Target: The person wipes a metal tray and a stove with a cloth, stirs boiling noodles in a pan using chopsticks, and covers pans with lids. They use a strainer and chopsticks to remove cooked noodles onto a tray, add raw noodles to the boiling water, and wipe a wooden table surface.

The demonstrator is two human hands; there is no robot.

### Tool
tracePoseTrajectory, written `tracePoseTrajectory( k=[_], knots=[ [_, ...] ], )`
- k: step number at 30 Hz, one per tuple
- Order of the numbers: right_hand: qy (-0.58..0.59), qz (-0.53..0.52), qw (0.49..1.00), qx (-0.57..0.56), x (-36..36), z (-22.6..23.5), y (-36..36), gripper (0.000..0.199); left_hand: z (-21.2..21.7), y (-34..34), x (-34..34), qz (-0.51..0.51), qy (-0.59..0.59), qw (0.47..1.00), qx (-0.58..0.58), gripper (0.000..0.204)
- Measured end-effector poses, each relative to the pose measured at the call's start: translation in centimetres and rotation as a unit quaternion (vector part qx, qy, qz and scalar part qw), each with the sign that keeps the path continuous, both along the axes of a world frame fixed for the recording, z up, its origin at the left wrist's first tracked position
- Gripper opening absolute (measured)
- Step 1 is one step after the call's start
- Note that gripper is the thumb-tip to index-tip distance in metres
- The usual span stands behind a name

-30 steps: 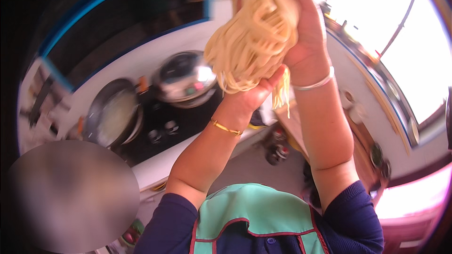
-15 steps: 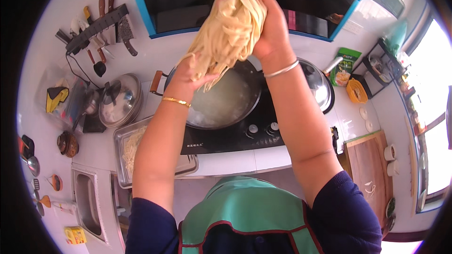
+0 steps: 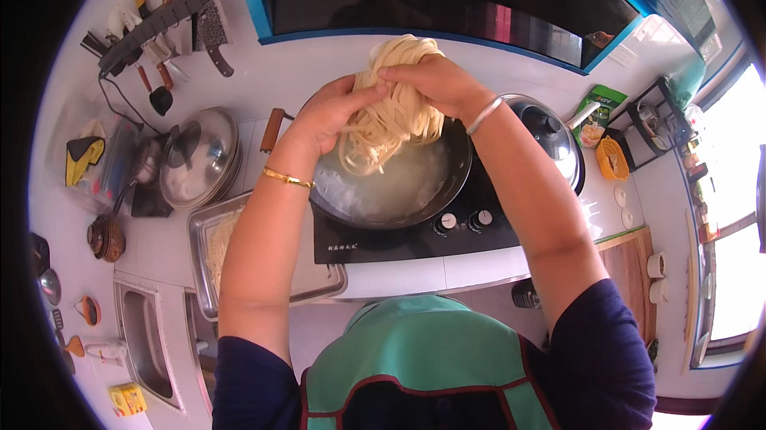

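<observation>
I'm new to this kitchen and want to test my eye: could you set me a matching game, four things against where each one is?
Things:
1. bundle of noodles
2. metal tray
3. steel lid
4. wooden board

Places:
A. on the counter, far right of the hob
B. flat on the counter, left of the wok handle
C. held in both hands above the wok
D. at the counter edge, under the left forearm

Pairs: 1-C, 2-D, 3-B, 4-A. The left hand and right hand both grip the noodles.
</observation>
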State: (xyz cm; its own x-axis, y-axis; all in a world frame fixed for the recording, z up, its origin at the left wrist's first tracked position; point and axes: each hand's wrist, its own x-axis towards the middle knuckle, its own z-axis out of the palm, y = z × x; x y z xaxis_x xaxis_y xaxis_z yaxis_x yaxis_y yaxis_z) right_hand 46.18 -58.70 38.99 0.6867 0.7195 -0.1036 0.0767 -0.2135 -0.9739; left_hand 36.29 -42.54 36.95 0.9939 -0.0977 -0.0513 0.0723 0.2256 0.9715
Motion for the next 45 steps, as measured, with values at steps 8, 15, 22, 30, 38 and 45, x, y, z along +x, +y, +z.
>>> tracePoseTrajectory(
  k=[8,15,22,30,38,45],
  knots=[
    [0.161,-0.001,0.969,0.187,-1.3,-1.0,-3.3,0.039,-1.9,1.8,0.3,0.036,0.044,0.977,-0.204,0.037],
    [0.189,0.04,0.979,0.069,-1.1,-2.7,-4.3,0.033,-3.0,2.3,-1.0,0.064,0.023,0.986,-0.154,0.05],
    [0.074,0.044,0.99,-0.109,2.4,-5.6,-3.4,0.044,-4.1,3.5,2.9,0.062,0.015,0.995,-0.075,0.047],
    [0.299,-0.077,0.951,0.031,3.1,-7.9,-1.3,0.034,-7.3,4.7,6.5,0.026,0.163,0.985,0.051,0.034],
    [-0.267,0.062,0.847,-0.455,1.8,-7.8,-3.1,0.023,-7.2,3.2,4.7,-0.01,0.102,0.807,0.582,0.044],
    [-0.525,-0.033,0.776,-0.347,-1.1,-3.8,-4.6,0.023,-1.6,-1.6,1.0,0.111,-0.136,0.673,0.718,0.02]
  ],
)
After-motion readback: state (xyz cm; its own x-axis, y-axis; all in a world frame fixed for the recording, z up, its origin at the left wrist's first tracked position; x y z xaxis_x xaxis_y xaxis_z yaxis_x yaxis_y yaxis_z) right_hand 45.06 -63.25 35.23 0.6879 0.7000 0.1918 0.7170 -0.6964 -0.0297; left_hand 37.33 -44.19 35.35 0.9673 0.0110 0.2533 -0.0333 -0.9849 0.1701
